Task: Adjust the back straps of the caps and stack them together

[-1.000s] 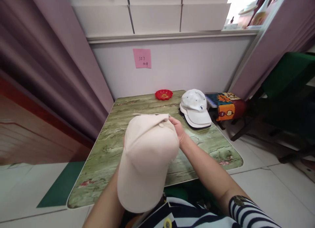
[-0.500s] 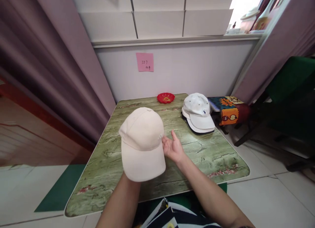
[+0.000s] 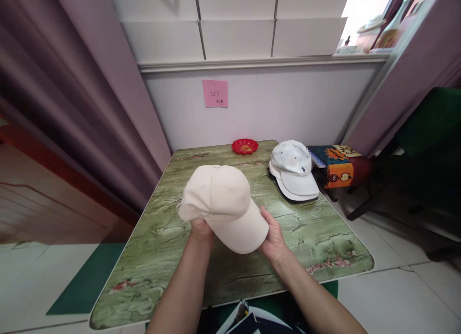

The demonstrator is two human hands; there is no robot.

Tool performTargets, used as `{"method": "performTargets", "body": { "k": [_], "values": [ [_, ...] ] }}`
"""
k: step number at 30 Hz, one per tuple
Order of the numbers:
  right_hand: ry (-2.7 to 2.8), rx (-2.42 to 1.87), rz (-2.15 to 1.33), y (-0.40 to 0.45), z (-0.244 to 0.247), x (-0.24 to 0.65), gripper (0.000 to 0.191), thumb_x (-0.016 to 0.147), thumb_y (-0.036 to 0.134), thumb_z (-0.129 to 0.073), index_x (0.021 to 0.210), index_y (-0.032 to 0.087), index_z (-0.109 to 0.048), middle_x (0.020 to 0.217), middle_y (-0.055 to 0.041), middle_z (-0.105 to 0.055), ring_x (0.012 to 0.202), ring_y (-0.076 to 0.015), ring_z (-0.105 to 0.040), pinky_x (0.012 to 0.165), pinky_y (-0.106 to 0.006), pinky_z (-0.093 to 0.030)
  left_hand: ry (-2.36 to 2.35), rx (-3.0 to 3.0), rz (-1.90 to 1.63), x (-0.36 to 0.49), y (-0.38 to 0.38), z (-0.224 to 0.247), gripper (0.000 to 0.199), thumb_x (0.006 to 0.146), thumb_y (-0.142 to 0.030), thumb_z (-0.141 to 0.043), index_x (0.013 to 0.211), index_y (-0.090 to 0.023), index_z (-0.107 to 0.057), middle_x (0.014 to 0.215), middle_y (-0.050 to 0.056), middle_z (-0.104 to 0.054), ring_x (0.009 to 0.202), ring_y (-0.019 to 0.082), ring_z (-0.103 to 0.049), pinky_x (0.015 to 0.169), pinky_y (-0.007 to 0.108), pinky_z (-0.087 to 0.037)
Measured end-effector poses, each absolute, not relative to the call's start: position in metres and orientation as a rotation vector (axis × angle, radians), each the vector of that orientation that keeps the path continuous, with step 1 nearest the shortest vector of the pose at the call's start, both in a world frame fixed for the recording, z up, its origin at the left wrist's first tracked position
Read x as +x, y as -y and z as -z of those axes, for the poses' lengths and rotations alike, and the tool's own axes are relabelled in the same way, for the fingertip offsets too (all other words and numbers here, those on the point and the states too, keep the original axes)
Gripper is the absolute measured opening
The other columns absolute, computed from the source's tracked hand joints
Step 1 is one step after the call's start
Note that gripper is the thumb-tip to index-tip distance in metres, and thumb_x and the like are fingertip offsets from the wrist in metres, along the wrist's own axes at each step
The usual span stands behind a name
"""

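A cream baseball cap (image 3: 223, 194) is held up over the green wood-patterned table (image 3: 162, 257), its brim turned toward the lower right. My left hand (image 3: 201, 227) is under the cap's left side, its fingers hidden inside or beneath the crown. At the brim's right edge, my right hand (image 3: 272, 235) grips with the fingers partly hidden below it. To the right on the table sits a stack of caps: a white cap (image 3: 290, 158) with a small dark emblem on top, with another pale cap and a dark brim showing underneath.
A red scalloped dish (image 3: 245, 146) stands at the table's back edge. Behind it, a pink note (image 3: 215, 93) is stuck to the wall. A stool with a patterned cover (image 3: 338, 166) is beyond the right edge, near a dark green chair (image 3: 428, 127). Purple curtains (image 3: 118, 74) hang at the left.
The cream cap has turned, so its brim swings from pointing at me toward the lower right. My right hand has moved from beside the cap onto the brim's edge.
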State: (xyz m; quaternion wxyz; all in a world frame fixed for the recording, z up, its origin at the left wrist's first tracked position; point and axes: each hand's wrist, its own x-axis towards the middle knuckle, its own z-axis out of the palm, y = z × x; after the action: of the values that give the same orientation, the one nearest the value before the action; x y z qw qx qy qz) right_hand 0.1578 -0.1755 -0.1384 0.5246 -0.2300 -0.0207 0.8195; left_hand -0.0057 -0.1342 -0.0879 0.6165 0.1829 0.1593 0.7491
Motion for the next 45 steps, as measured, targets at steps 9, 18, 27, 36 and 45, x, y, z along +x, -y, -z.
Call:
{"method": "performTargets", "body": {
  "k": [9,18,27,36,45],
  "values": [
    [0.081,-0.678,-1.767,0.156,0.113,0.177,0.031,0.084,0.023,-0.064,0.115,0.018,-0.066,0.091,-0.0059,-0.079,0.091,-0.0256,-0.074,0.093,-0.046,-0.057,-1.006,0.525,-1.405,0.013,0.126,0.139,0.029,0.076,-0.044,-0.067,0.092,-0.021,-0.068,0.093,0.007,-0.074,0.084,0.024,-0.067,0.071,0.035,-0.055],
    [0.339,-0.373,-1.290,0.056,0.017,0.273,0.028,0.097,0.023,-0.050,0.122,0.020,-0.062,0.097,-0.0017,-0.078,0.096,-0.0164,-0.072,0.098,-0.041,-0.055,-1.226,1.154,-1.142,0.010,0.154,0.194,0.033,0.077,-0.047,-0.066,0.087,-0.016,-0.062,0.068,-0.001,-0.062,0.050,0.010,-0.052,0.046,0.022,-0.042],
    [0.199,-0.467,-1.172,0.027,0.052,0.325,0.023,0.098,0.023,-0.048,0.114,0.017,-0.064,0.098,-0.0032,-0.077,0.097,-0.0160,-0.071,0.097,-0.042,-0.055,-1.202,1.234,-1.109,0.008,0.158,0.194,0.029,0.081,-0.044,-0.063,0.089,-0.016,-0.061,0.072,0.000,-0.061,0.054,0.011,-0.052,0.050,0.023,-0.043],
    [0.225,-0.404,-1.128,0.009,0.028,0.344,0.023,0.099,0.026,-0.046,0.111,0.018,-0.065,0.096,-0.0041,-0.076,0.096,-0.0177,-0.071,0.095,-0.044,-0.056,-1.228,1.243,-1.124,0.009,0.160,0.190,0.028,0.080,-0.043,-0.064,0.087,-0.016,-0.062,0.070,-0.001,-0.060,0.053,0.011,-0.052,0.049,0.022,-0.042],
    [0.222,-0.390,-1.125,-0.010,0.009,0.357,0.025,0.099,0.028,-0.045,0.110,0.017,-0.064,0.093,-0.0035,-0.076,0.096,-0.0180,-0.071,0.092,-0.044,-0.058,-1.224,1.264,-1.120,0.009,0.160,0.191,0.027,0.080,-0.043,-0.064,0.086,-0.017,-0.062,0.068,-0.001,-0.060,0.052,0.011,-0.051,0.049,0.022,-0.041]
  ]
}}
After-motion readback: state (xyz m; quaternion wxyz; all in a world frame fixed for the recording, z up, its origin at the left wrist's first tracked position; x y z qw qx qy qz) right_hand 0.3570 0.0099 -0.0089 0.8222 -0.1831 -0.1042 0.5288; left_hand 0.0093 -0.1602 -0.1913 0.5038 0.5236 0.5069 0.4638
